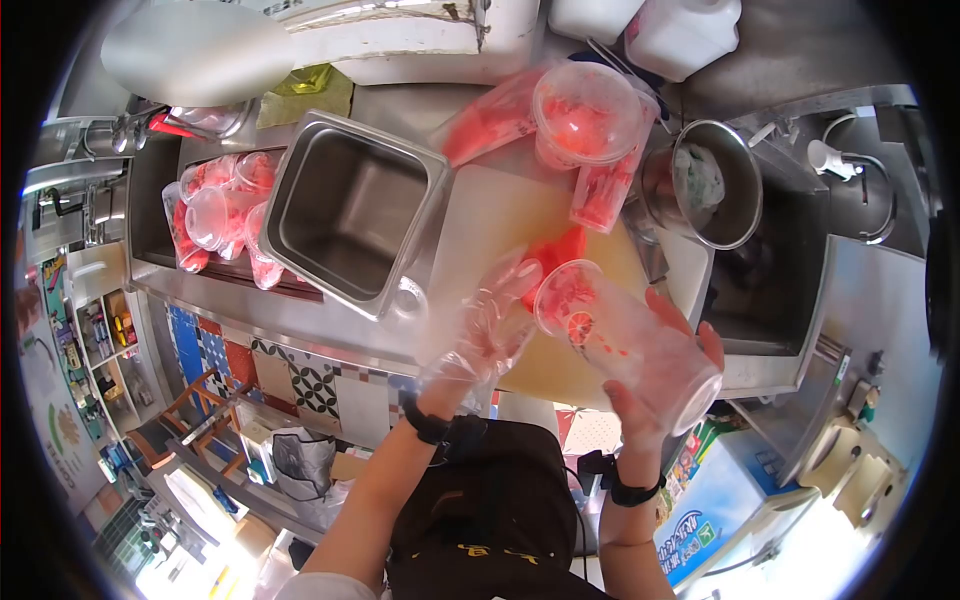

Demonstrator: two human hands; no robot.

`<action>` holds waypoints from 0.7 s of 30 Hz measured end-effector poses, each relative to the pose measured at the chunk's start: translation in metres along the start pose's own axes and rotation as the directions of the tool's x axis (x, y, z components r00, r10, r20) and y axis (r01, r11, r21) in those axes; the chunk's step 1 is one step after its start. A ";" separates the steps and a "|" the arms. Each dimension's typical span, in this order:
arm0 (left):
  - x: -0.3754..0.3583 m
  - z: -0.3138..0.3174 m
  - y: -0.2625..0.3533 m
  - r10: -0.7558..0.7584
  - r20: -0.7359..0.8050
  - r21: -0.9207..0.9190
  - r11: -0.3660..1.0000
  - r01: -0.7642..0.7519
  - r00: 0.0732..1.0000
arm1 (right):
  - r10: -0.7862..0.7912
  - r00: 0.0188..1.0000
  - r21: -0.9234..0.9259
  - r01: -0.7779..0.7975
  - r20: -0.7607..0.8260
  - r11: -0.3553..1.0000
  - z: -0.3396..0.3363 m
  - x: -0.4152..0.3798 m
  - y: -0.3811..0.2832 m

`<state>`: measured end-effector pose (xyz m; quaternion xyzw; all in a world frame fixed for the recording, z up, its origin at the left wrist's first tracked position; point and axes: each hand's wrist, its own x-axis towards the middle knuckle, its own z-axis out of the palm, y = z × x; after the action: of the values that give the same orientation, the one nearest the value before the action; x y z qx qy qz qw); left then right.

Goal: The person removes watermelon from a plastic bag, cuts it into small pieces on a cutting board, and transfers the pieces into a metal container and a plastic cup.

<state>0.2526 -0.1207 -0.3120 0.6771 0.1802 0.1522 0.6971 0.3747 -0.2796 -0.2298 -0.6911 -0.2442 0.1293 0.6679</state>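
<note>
My left hand (492, 318), in a clear plastic glove, has its fingers closed around red fruit pieces (556, 250) at the mouth of a clear plastic cup (625, 345). My right hand (630, 408) grips that cup near its base, with fingers on the far side and thumb on the near side. The cup is tilted, its mouth toward my left hand. Red fruit shows inside near the rim, and a fruit-slice print marks its wall. Below both hands lies a pale cutting board (495, 205). A round clear tub (587, 105) of red fruit stands beyond them.
A deep steel pan (350, 210) sits left of the board. Several fruit-filled cups (215, 215) lie at the far left. On the right are a steel pot (745, 195) with crumpled plastic inside and a sink (765, 310). White jugs (685, 35) stand behind.
</note>
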 end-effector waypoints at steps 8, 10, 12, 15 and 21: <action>0.024 0.009 0.015 0.029 0.001 0.329 0.944 -0.027 1.000 | 0.172 0.959 0.192 -0.130 -0.226 0.973 -0.045 -0.003 0.028; 0.031 0.012 0.016 0.004 -0.056 0.224 0.974 0.009 0.998 | 0.222 0.943 0.285 -0.148 -0.249 0.947 -0.061 -0.010 0.040; 0.042 0.012 0.016 -0.009 -0.122 0.144 0.989 0.026 0.992 | 0.347 0.901 0.424 -0.216 -0.261 0.880 -0.077 -0.014 0.048; 0.065 -0.001 0.013 -0.067 -0.092 0.277 0.957 0.090 0.994 | 0.445 0.865 0.591 -0.240 -0.230 0.771 -0.090 -0.019 0.053; 0.107 -0.006 -0.005 0.083 -0.010 0.511 0.857 -0.066 0.996 | 0.657 0.712 0.815 -0.213 -0.248 0.539 -0.096 -0.017 0.042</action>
<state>0.3451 -0.0669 -0.3215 0.8412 0.1989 0.1368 0.4838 0.4152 -0.3704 -0.2670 -0.4061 0.2129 0.1903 0.8681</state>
